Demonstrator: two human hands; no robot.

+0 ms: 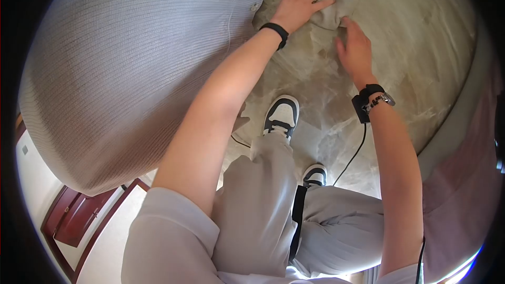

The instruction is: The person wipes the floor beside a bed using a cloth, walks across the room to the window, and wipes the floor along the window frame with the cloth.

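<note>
A crumpled light beige-grey cloth (344,1) lies on the marble-patterned floor at the top of the view. My left hand (302,8) rests on its left part, palm down with the fingers spread. Just below the cloth's lower right edge is my right hand (357,50), thumb and forefinger apart. Its fingertips reach the edge of the cloth, and I cannot make out a grip on it. The other fingers of this hand are partly hidden.
A large ribbed grey fabric-covered piece (152,58) fills the left side. Beside my right arm, mauve fabric (468,179) hangs at the right. A black cable (353,158) runs down from my right wrist. My shoes (282,113) stand on the floor (410,58). A dark red door (79,218) shows lower left.
</note>
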